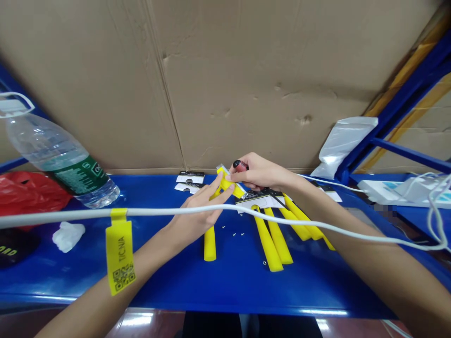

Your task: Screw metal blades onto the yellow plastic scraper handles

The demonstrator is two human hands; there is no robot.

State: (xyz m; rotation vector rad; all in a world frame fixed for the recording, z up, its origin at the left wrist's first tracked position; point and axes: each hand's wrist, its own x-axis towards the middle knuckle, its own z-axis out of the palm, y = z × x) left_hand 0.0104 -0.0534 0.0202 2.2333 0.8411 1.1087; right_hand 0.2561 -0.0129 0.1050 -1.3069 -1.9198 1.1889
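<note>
Both my hands meet over the blue table around a yellow piece [230,183] with shiny, pale edges. My left hand [199,206] holds it from the left, its index and middle fingers lying along it. My right hand [259,171] is closed around a screwdriver with a red and black handle [240,165]; its dark shaft points down to the right. The right fingertips also touch the yellow piece. A yellow handle [210,246] lies below my left hand. More yellow handles [269,244] lie under printed cards [260,201] near my right wrist.
Small screws [237,234] and a nut [264,263] lie on the blue table [158,281]. A white cable [158,211] with a yellow tag [120,258] crosses before my arms. Left are a water bottle [77,171] and red bag [31,190]; a cardboard wall [225,94] stands behind.
</note>
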